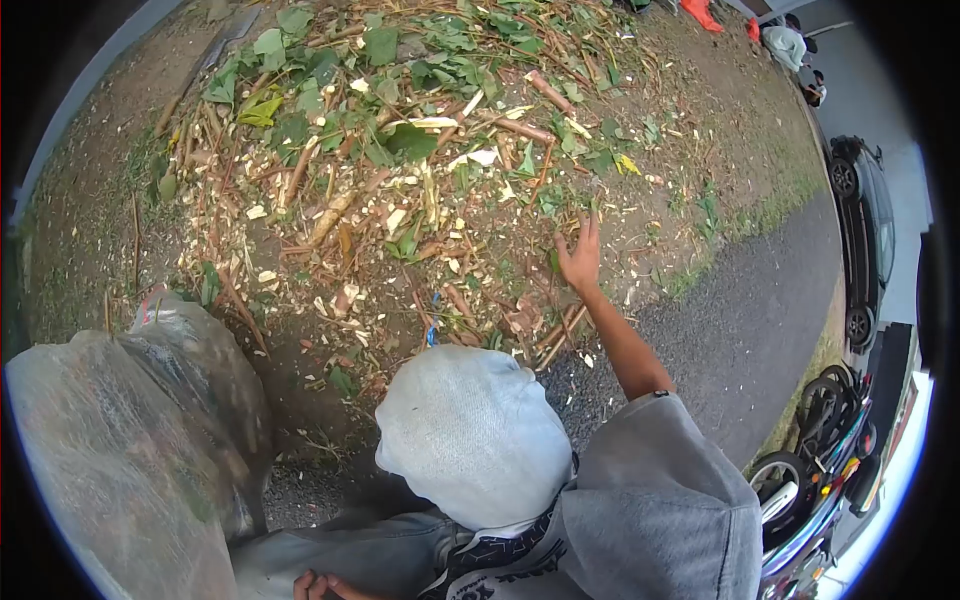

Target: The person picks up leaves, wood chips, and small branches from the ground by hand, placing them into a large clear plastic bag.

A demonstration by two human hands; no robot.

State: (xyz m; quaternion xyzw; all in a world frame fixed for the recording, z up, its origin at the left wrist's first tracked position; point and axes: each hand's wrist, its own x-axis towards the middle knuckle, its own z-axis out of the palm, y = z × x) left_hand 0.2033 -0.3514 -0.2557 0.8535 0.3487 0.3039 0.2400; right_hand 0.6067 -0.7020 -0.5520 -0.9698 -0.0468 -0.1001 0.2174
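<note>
The right hand (580, 255) is stretched out with fingers spread, nothing held, just above cut sticks (560, 335) lying lengthwise toward the wrist. The left hand (318, 585) (only 1 edge shown, grip not discernible) is kept low, far from them.

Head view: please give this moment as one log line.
right hand open over cuttings | left hand low, frame edge | plastic sack beside

Cut stalks and green leaves (400, 150), strewn loosely across bare dirt
</note>
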